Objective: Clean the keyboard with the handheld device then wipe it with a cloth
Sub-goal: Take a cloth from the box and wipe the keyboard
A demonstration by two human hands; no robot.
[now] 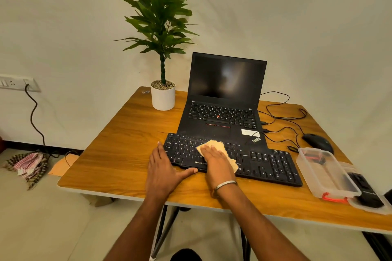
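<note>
Wipe step in progress. Right hand (pixel 214 155) lies flat on the yellow cloth (pixel 220 150), fingers straight, pressing it onto the letter block of the black Zebronics keyboard (pixel 233 159). Left hand (pixel 164 168) braces the keyboard's left end: fingers extended along its side, thumb against the front edge, holding nothing. Keyboard sits on the tabletop (pixel 127 144), just in front of the open ThinkPad laptop (pixel 224 101).

The handheld device is probably the black unit (pixel 368 192) on the lid beside the clear plastic box (pixel 324 172); too dark to confirm. So I'd judge the device pass done.

Next: drag the cloth right across the arrow and numpad section, which looks uncovered so far, with the left hand bracing so the board doesn't slide.
</note>
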